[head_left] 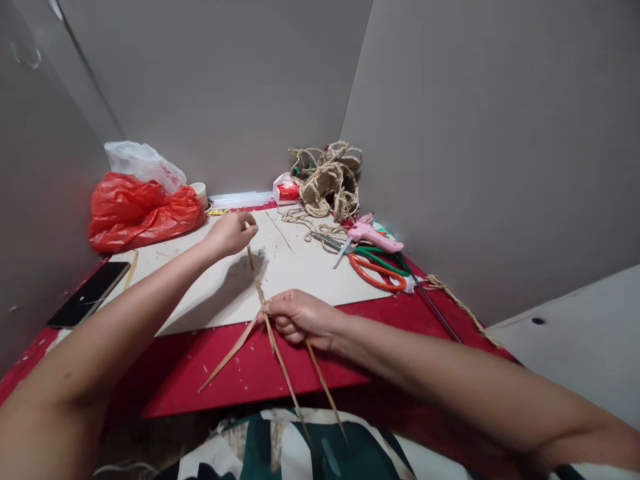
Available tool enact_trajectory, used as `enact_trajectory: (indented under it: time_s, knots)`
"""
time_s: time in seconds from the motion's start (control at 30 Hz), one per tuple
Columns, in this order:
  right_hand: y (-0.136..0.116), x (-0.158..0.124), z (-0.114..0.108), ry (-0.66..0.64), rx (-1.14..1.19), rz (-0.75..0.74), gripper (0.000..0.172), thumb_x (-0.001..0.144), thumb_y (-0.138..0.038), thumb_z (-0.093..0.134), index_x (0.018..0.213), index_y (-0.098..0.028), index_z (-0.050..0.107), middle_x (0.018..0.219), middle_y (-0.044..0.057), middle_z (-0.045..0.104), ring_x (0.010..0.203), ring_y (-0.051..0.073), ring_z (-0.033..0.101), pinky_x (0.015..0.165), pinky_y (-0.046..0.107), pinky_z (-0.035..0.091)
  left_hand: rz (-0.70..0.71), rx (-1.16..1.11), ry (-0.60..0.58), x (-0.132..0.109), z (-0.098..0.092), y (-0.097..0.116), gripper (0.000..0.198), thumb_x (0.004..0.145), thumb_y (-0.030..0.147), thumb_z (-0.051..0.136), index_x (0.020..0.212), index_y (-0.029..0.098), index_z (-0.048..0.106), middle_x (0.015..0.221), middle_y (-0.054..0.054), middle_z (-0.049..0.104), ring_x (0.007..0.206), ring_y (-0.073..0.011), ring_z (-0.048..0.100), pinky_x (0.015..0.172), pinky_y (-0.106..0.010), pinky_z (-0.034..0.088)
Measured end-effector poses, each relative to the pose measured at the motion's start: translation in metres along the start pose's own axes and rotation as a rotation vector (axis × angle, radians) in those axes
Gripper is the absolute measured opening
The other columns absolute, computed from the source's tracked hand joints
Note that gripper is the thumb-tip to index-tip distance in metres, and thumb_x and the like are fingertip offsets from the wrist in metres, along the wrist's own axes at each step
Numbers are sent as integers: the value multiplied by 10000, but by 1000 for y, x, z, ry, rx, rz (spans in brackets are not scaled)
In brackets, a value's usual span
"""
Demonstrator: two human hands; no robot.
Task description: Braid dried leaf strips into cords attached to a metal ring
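Observation:
My left hand (233,233) is closed, its thumb and fingers pinched at the top end of a thin tan straw braid (256,277) above the white board. Lower down, my right hand (300,317) grips the same braid between thumb and curled fingers. Below this grip the loose ends fan apart: a flat strip (227,358) points to the lower left, and narrow strands (285,373) hang down towards my lap. Another strand (325,387) comes out beneath my right hand. My fingers hide the exact crossing of the strips.
A white board (310,280) lies on the red-covered table (200,367). Red plastic bag (145,210) and phone (90,293) sit left. Coiled braided rope (330,180) stands behind; scissors (377,273) and a pink glue gun (375,235) lie right. Grey walls close in the table.

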State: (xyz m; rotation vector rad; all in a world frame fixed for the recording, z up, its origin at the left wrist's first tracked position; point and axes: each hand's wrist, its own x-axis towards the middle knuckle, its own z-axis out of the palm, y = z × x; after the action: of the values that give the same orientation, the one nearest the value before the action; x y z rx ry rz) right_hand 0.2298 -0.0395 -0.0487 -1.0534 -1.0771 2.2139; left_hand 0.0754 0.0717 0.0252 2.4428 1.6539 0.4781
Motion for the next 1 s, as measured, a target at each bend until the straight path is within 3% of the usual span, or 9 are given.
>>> enact_trajectory:
  time_s: [0.13,0.23,0.37,0.57,0.67,0.8,0.87,0.93,1.0]
  knots:
    - [1,2,2,-5,13,-12,150,778,-207,526,709,-100,605,369,-122,226,330,13,87,343,162,46,-165,137,-55,74,30,15,306,818,325,478,905,119,687,982,-171,681,933,-249,616,774,-302,437]
    - [1,4,3,5,13,-9,162,775,-202,519,683,-105,610,358,-117,235,322,17,88,338,172,48,-236,137,-58,108,44,23,322,758,341,584,970,115,673,1027,-204,670,989,-280,613,792,-316,451]
    - [0,6,1,11,-8,-11,163,763,-192,523,648,-112,606,365,-102,279,307,16,129,327,176,65,-305,104,-71,130,53,18,339,640,305,712,934,139,680,1004,-205,677,1017,-304,611,809,-321,459]
    - [-1,6,1,4,5,-11,168,771,-215,539,657,-113,610,360,-108,271,308,14,125,331,174,64,-363,4,-74,138,59,-3,289,586,166,721,859,100,658,983,-222,671,1056,-326,588,853,-350,446]
    - [-2,3,-1,-18,28,-15,182,777,-244,557,659,-112,601,362,-115,254,319,11,108,343,176,47,-366,-101,-67,131,53,-8,213,606,99,682,814,89,638,928,-201,679,993,-300,614,833,-345,455]
    - [-2,-1,-2,-19,31,-23,186,781,-268,571,688,-109,596,372,-125,225,332,11,87,356,179,32,-355,-337,-68,98,26,-9,171,746,81,548,912,82,589,800,-133,673,734,-168,646,701,-286,498]
    - [-1,-3,-2,-14,26,-38,192,784,-283,573,723,-104,605,383,-122,237,338,13,92,358,181,35,-337,-472,-63,67,9,-9,197,779,70,497,963,101,556,767,-83,655,633,-104,615,655,-248,501]
    - [0,-3,-2,0,28,-68,201,779,-298,582,746,-101,605,400,-119,251,344,13,103,359,181,41,-304,-807,-72,27,-7,-7,220,747,68,535,962,110,554,712,-49,627,554,-91,581,592,-248,498]
    - [3,-3,-1,20,33,-96,207,764,-308,601,758,-101,600,412,-118,256,350,11,112,362,179,44,-324,-924,-108,-22,-17,-1,245,721,83,567,963,117,571,656,-29,609,510,-98,562,525,-240,477]
